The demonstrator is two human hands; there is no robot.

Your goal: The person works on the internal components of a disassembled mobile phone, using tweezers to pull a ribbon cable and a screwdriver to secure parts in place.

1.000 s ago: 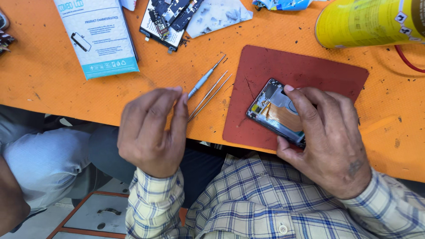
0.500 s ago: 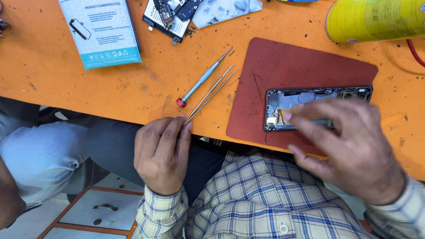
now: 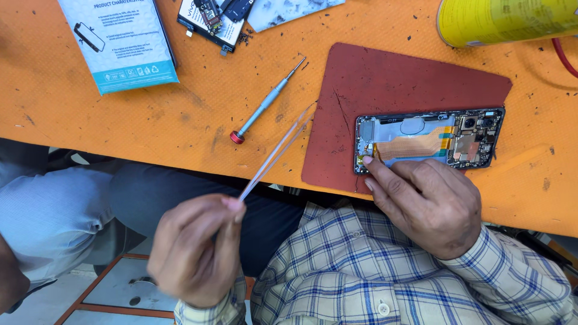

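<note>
An opened phone [image 3: 428, 140] with its back removed lies flat on a dark red mat [image 3: 385, 90], showing circuit boards and an orange flex cable. My right hand [image 3: 424, 201] rests at the phone's near left corner, fingertips touching its edge. My left hand [image 3: 195, 253] is off the table's near edge, pinching the back end of metal tweezers [image 3: 277, 153], blurred, whose tips point up toward the mat's left edge. A small screwdriver [image 3: 268, 102] with a red cap lies on the orange table, just left of the tweezers.
A light blue and white box [image 3: 123, 42] lies at the far left. A small circuit board on a card [image 3: 217, 21] sits at the top. A yellow cylinder [image 3: 506, 21] lies at the far right, with a red cable [image 3: 563, 57] beside it. Someone's grey-trousered leg [image 3: 48, 210] is at left.
My right hand laid the phone flat on the mat and now touches only its corner. My left hand picked up the tweezers and drew back off the table edge.
</note>
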